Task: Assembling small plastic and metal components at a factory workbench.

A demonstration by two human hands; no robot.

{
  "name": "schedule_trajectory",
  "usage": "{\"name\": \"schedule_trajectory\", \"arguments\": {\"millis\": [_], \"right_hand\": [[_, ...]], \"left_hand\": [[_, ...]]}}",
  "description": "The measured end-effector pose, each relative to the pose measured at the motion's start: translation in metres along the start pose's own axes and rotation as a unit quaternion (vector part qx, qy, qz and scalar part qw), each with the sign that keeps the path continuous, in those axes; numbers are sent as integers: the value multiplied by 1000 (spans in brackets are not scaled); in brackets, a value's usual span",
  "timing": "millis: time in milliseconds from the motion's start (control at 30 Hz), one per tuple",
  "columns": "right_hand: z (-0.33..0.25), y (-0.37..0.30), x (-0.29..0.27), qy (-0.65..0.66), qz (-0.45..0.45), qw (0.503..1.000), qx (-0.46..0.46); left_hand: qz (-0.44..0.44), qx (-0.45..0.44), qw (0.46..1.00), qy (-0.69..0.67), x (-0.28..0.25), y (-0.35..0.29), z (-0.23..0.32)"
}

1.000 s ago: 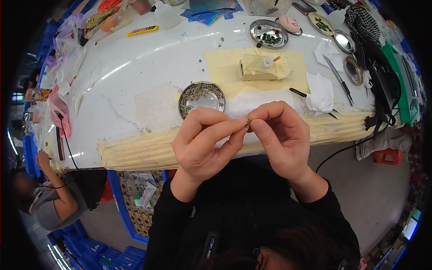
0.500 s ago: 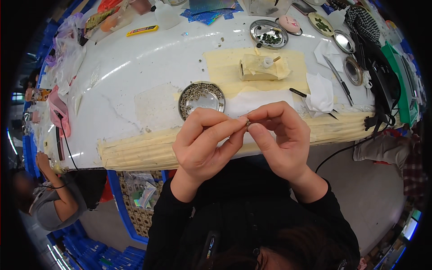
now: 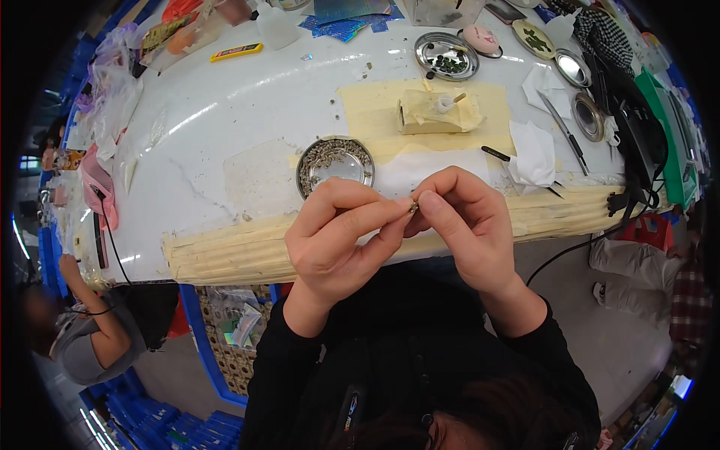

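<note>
small piece (image 3: 413, 208) between both hands (image 3: 330, 244)

I saw dark lettering on the slim yellow case (image 3: 237, 52) at the upper left of the frame and a small mark on the black strip (image 3: 349, 412) at the lower centre; I could read neither clearly.

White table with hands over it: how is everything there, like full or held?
Left hand: pinching a tiny brownish piece
Right hand: fingertips there, grip unclear
Round silver metal dish with greyish bits: partly filled
Round silver metal dish with green bits: partly filled
Nearer white paper tissue: creased
Slim grey pen-shaped tool: lying flat
</note>
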State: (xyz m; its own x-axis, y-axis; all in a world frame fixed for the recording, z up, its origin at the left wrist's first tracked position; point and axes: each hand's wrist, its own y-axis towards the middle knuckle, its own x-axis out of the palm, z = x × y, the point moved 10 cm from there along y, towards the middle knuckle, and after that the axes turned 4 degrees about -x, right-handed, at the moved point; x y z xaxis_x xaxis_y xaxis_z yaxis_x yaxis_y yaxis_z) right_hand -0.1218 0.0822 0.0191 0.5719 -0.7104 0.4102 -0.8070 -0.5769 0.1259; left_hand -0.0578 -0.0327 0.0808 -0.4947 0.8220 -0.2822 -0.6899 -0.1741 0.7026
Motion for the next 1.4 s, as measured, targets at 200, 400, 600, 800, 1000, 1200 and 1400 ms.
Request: {"name": "schedule_trajectory", "arguments": {"millis": [200,400,600,800,1000,1200,1400], "right_hand": [[-33,4,-20,-141,73,984,-81],[-109,20,-33,-538,154,760,-330],[-97,41,-31,-625,122,706,-308],[-99,39,-27,-609,125,708,-335],[-110,11,-16,-456,127,805,-359],[-73,12,-3,-204,17,933,-297],[-68,13,7,-256,-33,928,-270]], "left_hand": [[-21,-45,999,0,2,7,-4],[-8,-76,997,-18,5,15,-10],[10,-72,997,-19,2,10,-17],[16,-62,998,-12,-2,10,-14],[11,-99,994,-52,-2,8,-21],[-1,-148,984,-100,2,5,-30],[-4,-134,987,-91,3,6,-28]]}}
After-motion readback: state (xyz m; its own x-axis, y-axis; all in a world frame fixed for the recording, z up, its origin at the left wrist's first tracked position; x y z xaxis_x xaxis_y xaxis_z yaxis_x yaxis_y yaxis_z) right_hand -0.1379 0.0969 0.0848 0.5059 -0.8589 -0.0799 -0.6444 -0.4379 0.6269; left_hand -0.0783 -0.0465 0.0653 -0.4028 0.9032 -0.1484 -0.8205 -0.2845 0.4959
